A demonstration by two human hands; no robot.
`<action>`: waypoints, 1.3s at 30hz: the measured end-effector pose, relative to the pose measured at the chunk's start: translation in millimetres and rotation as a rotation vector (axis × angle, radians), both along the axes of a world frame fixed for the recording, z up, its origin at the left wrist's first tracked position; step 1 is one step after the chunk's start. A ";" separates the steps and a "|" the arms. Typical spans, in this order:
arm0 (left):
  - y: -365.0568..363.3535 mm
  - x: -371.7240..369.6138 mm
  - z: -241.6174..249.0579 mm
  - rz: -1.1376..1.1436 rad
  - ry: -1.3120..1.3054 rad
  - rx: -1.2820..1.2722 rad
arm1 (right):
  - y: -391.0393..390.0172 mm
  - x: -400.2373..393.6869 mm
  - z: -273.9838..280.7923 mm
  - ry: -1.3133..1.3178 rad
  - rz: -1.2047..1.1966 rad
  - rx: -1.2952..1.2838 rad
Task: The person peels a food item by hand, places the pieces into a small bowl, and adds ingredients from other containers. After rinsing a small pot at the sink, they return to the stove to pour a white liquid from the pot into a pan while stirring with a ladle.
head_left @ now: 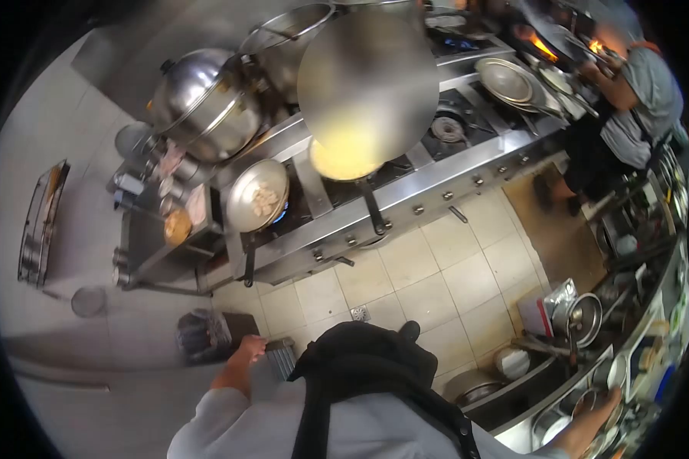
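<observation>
My left hand [251, 349] hangs at my side with loosely curled fingers and nothing visible in it, near the trash bin [207, 335]. Out to the right, my right hand [606, 407] reaches over a counter holding several metal containers [550, 425]; its fingers are too small and partly hidden to make out a grip. On the stove [429, 191] ahead sits a frying pan [240, 200] with pale pieces of food [265, 200], a blue flame showing under its edge. Beside it another pan holds a yellow food [344, 159], partly covered by a blurred disc.
A large lidded steamer pot [207, 103] stands at the back left. A shelf unit [161, 241] with bowls adjoins the stove. At the far right another person [639, 107] works a wok [543, 46] over flames. Pan handles [373, 210] jut over the stove's front edge.
</observation>
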State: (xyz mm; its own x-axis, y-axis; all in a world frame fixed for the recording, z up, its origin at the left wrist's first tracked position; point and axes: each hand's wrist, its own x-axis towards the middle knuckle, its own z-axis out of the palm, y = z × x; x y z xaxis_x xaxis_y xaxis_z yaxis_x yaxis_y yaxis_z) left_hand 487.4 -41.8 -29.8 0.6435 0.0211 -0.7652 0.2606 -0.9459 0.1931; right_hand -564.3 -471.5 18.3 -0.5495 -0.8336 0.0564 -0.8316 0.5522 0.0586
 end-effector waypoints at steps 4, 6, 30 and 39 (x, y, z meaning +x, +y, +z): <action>-12.7 27.3 -1.4 0.213 -0.195 -0.196 | 21.5 13.2 -5.7 -0.035 0.013 -0.026; -33.5 44.9 12.3 0.345 -0.386 -0.422 | 25.9 14.2 -5.2 -0.034 0.030 -0.035; -140.5 167.9 36.3 -0.460 0.477 -0.670 | -46.5 781.9 229.9 -1.245 0.677 -0.202; -29.7 405.2 13.4 0.505 -0.941 -0.761 | 10.3 1084.1 236.0 -1.322 0.960 0.115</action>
State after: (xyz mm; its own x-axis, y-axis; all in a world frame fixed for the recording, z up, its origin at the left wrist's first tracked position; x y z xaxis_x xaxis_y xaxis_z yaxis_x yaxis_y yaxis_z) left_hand 892.6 -71.5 -16.4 0.9827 0.1805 0.0427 0.0252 -0.3580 0.9334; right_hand 519.7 -461.2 254.4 0.5290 -0.8442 -0.0871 -0.3498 -0.1233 -0.9287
